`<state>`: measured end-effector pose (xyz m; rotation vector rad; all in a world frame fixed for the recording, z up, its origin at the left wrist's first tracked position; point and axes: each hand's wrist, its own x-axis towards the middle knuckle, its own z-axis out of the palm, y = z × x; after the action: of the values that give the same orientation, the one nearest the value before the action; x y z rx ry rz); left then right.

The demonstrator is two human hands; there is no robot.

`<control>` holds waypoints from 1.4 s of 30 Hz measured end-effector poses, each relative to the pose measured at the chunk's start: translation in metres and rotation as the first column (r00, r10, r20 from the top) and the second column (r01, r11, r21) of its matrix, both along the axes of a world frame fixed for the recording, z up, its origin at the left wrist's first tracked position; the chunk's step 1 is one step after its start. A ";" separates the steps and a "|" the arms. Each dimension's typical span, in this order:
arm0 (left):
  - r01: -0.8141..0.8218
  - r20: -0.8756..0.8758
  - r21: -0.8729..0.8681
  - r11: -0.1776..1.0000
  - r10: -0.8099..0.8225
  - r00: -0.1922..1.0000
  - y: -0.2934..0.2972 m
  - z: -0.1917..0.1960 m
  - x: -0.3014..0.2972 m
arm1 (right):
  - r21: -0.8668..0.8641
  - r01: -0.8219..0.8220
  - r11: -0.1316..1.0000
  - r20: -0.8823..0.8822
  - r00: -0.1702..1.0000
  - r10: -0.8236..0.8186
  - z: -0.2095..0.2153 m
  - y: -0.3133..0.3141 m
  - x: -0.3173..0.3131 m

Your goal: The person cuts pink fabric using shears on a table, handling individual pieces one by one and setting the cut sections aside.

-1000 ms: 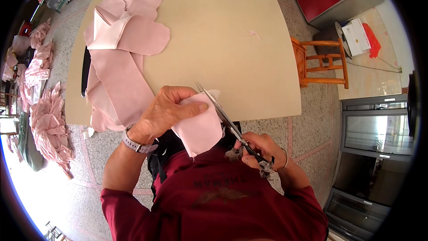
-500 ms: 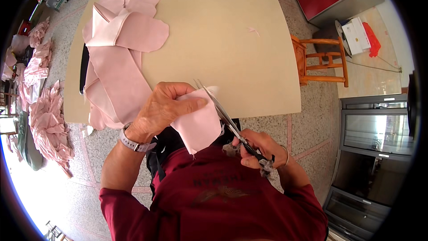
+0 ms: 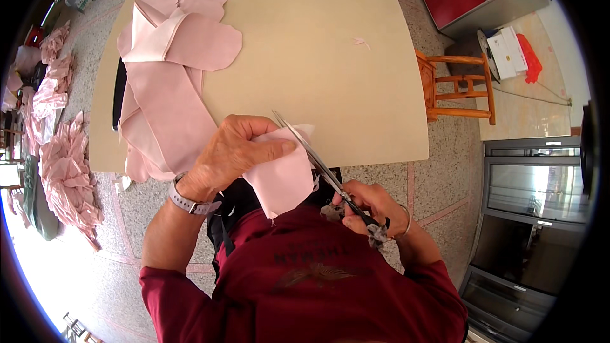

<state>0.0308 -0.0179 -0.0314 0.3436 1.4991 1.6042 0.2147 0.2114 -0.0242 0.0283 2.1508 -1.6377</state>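
the left hand (image 3: 232, 152) pinches a small pink cloth piece (image 3: 283, 174), thumb on top and fingers curled over it. the cloth piece hangs over the near edge of the table (image 3: 330, 57), close to the person's red shirt. the right hand (image 3: 372, 206) is closed around the handles of the scissors (image 3: 321, 165). the scissors blades run along the right edge of the cloth piece and touch it, and the tips point up toward the table. more pink cloth pieces (image 3: 171, 70) lie in a pile on the left part of the table. a heap of pink scraps (image 3: 67, 178) lies on the floor to the left. a wooden chair (image 3: 457, 86) stands just beside the table on the right.
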 end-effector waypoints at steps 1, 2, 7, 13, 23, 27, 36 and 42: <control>0.001 0.000 0.000 1.000 -0.001 1.000 0.000 0.000 -0.001 | 0.003 0.010 1.000 0.002 1.000 -0.010 0.000 0.001 0.001; 0.004 0.009 -0.003 1.000 -0.004 1.000 0.000 -0.001 -0.002 | 0.004 0.009 1.000 0.003 1.000 -0.010 0.000 0.001 0.001; 0.006 0.048 0.023 1.000 -0.008 0.999 -0.004 -0.006 -0.003 | 0.019 0.005 1.000 -0.021 1.000 -0.005 -0.003 0.002 0.002; 0.030 0.074 0.053 0.998 -0.034 0.997 -0.005 -0.006 -0.005 | 0.078 -0.017 0.997 -0.049 0.999 0.021 -0.004 0.005 0.003; 0.074 0.006 0.058 0.996 -0.075 0.997 -0.005 -0.004 -0.009 | 0.129 -0.078 0.989 -0.076 0.993 0.088 0.000 0.012 0.003; 0.141 -0.058 0.011 0.990 -0.140 0.988 -0.009 -0.008 -0.012 | 0.141 -0.119 0.983 -0.057 0.990 0.128 0.008 0.016 0.001; 0.245 -0.132 -0.091 0.965 -0.255 0.958 -0.011 -0.006 -0.015 | 0.177 -0.188 0.966 -0.115 0.971 0.210 0.013 0.025 -0.002; 0.228 -0.141 0.056 0.972 -0.218 0.966 -0.010 -0.009 -0.012 | 0.183 -0.242 0.953 -0.096 0.960 0.262 0.014 0.030 -0.004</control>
<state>0.0184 -0.0282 -0.0403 0.6499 1.4481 1.4804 0.2109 0.2417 -0.0104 -0.2897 2.2695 -1.3397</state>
